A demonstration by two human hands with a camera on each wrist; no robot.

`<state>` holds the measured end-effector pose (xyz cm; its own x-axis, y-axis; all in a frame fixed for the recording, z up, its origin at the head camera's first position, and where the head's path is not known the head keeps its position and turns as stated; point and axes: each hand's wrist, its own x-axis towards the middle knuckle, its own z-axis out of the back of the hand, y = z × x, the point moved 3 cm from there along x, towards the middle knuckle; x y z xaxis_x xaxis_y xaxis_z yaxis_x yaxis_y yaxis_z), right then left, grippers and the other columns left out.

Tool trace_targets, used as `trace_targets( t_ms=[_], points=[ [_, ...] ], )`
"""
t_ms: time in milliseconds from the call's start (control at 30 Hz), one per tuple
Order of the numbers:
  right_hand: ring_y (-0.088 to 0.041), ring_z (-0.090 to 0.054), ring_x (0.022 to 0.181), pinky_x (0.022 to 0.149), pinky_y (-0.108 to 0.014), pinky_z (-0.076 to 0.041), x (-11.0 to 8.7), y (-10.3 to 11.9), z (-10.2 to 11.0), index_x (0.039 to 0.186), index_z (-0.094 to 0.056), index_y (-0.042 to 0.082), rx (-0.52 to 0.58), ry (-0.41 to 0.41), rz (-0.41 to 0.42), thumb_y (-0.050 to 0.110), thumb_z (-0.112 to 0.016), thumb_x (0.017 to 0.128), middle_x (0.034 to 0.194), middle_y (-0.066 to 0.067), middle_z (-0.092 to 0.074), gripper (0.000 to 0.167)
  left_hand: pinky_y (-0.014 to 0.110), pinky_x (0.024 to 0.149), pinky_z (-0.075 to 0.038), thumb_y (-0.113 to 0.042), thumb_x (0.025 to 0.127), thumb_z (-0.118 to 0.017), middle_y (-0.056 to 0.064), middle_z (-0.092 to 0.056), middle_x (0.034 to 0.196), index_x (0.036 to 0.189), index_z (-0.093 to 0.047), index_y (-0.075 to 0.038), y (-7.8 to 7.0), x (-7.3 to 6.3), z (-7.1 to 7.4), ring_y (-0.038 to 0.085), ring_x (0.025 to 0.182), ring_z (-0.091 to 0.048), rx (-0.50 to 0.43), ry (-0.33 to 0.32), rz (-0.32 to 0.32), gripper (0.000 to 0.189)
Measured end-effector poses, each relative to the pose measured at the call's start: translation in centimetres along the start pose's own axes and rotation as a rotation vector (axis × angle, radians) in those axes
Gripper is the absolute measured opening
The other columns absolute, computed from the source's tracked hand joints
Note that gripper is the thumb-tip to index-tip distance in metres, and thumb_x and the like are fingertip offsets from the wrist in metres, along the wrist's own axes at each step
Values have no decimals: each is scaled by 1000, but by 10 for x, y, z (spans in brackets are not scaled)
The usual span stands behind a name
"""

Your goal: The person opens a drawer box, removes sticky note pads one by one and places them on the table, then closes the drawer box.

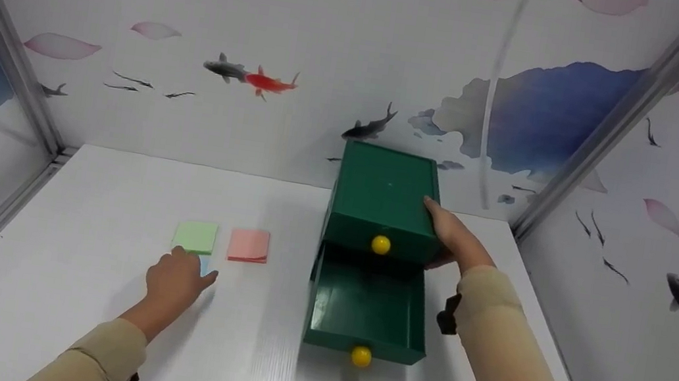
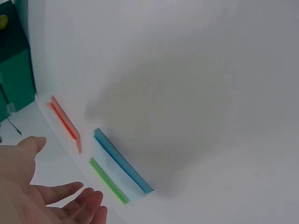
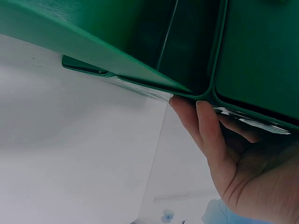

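A green two-drawer cabinet (image 1: 383, 183) stands at the back of the table, to the right of the middle. Its lower drawer (image 1: 328, 340) is pulled out and shows a bare inside; the upper drawer is closed. My right hand (image 1: 456, 237) rests along the cabinet's right side, one digit on the top edge and fingertips (image 3: 210, 112) against the front edge. At the left, my left hand (image 1: 174, 280) hovers by a blue sticky-note pad (image 2: 124, 161), partly covering it in the head view. Its fingers are loosely bent with nothing between them. Beyond lies a green sticky-note pad (image 1: 195, 235).
A pink sticky-note pad (image 1: 248, 245) lies between the green pad and the cabinet. Yellow round knobs (image 1: 381, 245) stick out from both drawer fronts. Printed panels with fish and petals wall in the white table (image 1: 79, 200) at the back and sides.
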<state>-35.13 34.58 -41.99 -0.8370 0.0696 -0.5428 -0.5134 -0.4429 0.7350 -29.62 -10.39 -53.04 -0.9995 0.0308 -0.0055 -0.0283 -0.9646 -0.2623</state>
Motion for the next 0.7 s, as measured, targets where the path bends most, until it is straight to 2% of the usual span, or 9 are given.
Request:
trace_targets(
  t_ms=[100,267,433,567,700],
  points=[
    [-45,-60,103,78,-51,-54,0,0,-2,154,-12,2,-12,4,11,70,-24,95,136,-33,-40,91,44,56,-50,-33,88,-70,16,-57,84,94,-67,7,-13,-6,5,28,68,-58,-36,-33,-58,40],
    [-43,-62,100,78,-51,-54,-1,0,-2,154,-14,1,-9,7,7,69,-24,95,134,-34,-43,91,45,71,-54,-28,89,-69,16,-64,98,111,-67,4,-37,-19,10,32,87,-64,-146,-51,-107,39],
    [-43,-63,98,77,-51,-55,-1,1,3,154,-13,0,-22,-2,17,70,-23,95,133,-34,-43,92,42,78,-53,-27,91,-67,12,-66,104,115,-66,-3,-66,-29,13,28,94,-64,-267,-61,-143,34],
    [-43,-63,99,77,-51,-55,-1,1,4,153,-14,-1,-20,-5,18,70,-24,95,133,-35,-43,93,42,81,-53,-26,92,-67,9,-67,104,113,-66,-7,-86,-38,17,27,95,-64,-318,-80,-217,29],
    [-43,-62,100,77,-51,-55,0,0,2,153,-13,-1,-10,7,11,69,-24,95,134,-35,-42,92,40,82,-53,-27,93,-66,6,-66,104,113,-66,-9,-102,-48,19,24,93,-63,-354,-54,-303,27]
  ],
)
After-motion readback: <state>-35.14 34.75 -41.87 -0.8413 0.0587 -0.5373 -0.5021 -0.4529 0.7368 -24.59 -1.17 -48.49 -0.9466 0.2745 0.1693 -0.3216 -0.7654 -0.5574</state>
